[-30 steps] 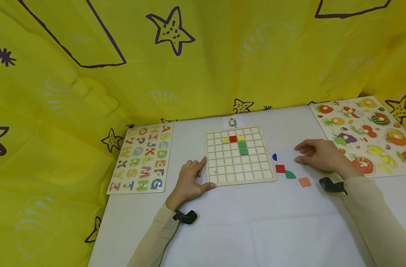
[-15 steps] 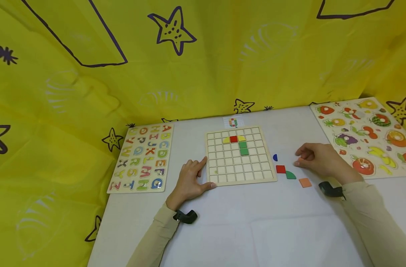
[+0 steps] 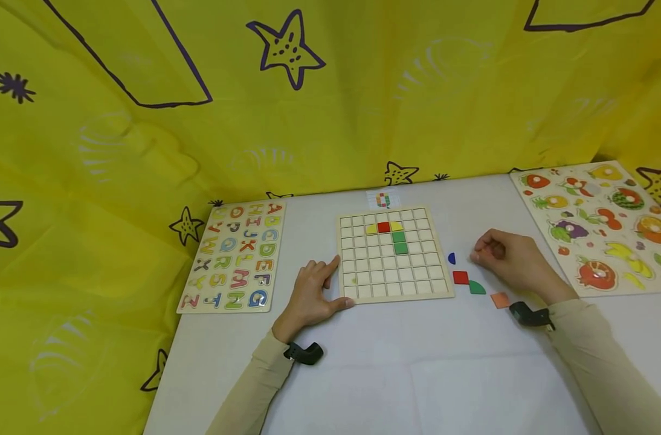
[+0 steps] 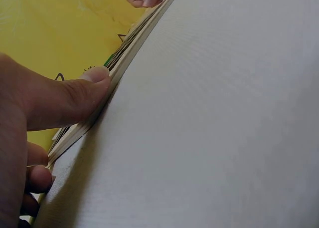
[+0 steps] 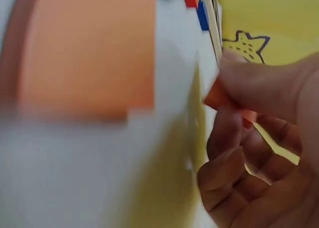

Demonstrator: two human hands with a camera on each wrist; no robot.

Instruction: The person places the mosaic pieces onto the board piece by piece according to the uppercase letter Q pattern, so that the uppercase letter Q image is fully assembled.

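In the head view my left hand (image 3: 310, 299) rests at the near left corner of a wooden grid board (image 3: 371, 275). Its index finger touches the left side, and the thumb (image 4: 82, 96) lies against the front edge. My right hand (image 3: 512, 260) is above the table right of the board. Between thumb and fingers it pinches an orange tile (image 5: 217, 94), mostly covered by them. On the board sit a red square (image 3: 383, 228), two yellow pieces (image 3: 397, 226) beside it and two green squares (image 3: 399, 237) below the right one.
Loose tiles lie right of the board: a blue half-round (image 3: 451, 258), red square (image 3: 460, 277), green quarter-round (image 3: 477, 287) and orange square (image 3: 499, 300). A pattern card (image 3: 383, 200) lies behind it. An alphabet board (image 3: 229, 257) stands left, a fruit board (image 3: 597, 226) right. Yellow cloth (image 3: 336, 121) hangs behind.
My right hand has picked up an orange tile from among the loose pieces and shifted slightly left toward the board. The left hand stays at the board's corner.
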